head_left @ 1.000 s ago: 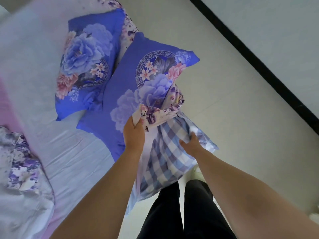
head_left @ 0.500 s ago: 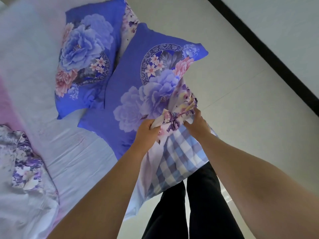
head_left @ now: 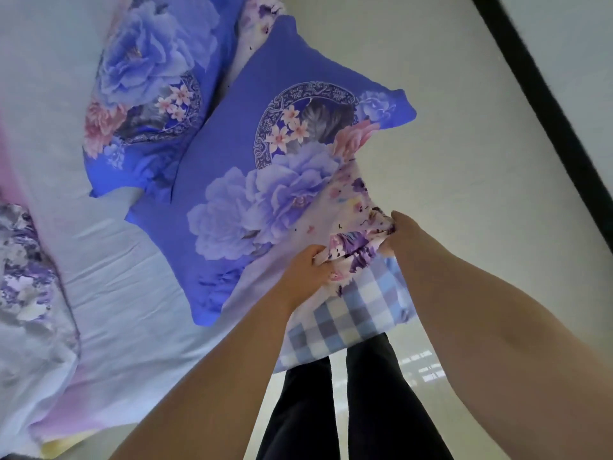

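A blue floral pillowcase (head_left: 265, 151) lies over the bed's edge with a blue-and-white checked pillow (head_left: 351, 320) sticking out of its open end. My left hand (head_left: 305, 273) grips the bunched white-and-purple floral hem (head_left: 358, 247) of the case at its left side. My right hand (head_left: 401, 234) grips the same hem at its right side. The hem is gathered between both hands, above the checked pillow.
A second blue floral pillow (head_left: 146, 94) lies behind on the pale blue sheet (head_left: 109, 277). A crumpled purple floral duvet (head_left: 23, 260) sits at the left. Pale floor (head_left: 464, 144) and a black baseboard (head_left: 547, 94) lie to the right. My dark trouser legs (head_left: 358, 410) stand below.
My right hand rose from the checked pillow's side to the floral hem and took hold of it. Both hands have shifted right and up, and less checked pillow shows.
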Demonstrator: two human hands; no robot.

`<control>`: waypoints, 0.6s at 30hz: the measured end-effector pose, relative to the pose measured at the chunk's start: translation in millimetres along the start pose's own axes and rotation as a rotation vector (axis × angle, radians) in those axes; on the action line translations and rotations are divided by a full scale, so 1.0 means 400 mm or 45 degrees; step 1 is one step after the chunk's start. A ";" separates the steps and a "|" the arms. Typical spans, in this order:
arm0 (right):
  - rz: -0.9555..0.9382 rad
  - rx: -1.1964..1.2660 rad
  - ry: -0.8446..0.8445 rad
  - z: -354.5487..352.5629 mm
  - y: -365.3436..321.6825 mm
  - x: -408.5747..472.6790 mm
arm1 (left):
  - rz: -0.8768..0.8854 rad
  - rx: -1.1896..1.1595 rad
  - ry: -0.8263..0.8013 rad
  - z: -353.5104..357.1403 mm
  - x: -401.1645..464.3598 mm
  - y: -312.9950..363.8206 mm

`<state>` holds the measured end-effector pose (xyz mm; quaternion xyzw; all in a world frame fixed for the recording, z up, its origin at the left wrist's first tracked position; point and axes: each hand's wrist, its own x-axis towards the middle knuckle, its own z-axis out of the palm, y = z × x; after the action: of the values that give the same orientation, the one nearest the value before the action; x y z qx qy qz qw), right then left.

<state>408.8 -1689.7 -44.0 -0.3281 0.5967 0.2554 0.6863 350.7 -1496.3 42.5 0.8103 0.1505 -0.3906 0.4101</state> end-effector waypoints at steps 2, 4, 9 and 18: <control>-0.212 -0.471 -0.016 0.005 -0.055 0.025 | -0.003 0.083 0.029 0.023 0.021 0.006; -0.520 -0.840 0.178 0.027 -0.102 0.024 | -0.009 0.238 0.051 0.040 0.041 0.005; -0.925 -0.560 0.206 0.148 -0.215 -0.007 | -0.100 0.500 0.389 0.038 0.071 0.034; -0.575 -1.462 -0.189 0.223 0.048 -0.133 | -0.487 -0.637 1.631 -0.170 0.011 0.016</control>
<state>444.3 -1607.4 12.0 -0.7444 0.2307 0.4062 0.4771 391.9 -1447.4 66.9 0.7216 0.5863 0.1435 0.3390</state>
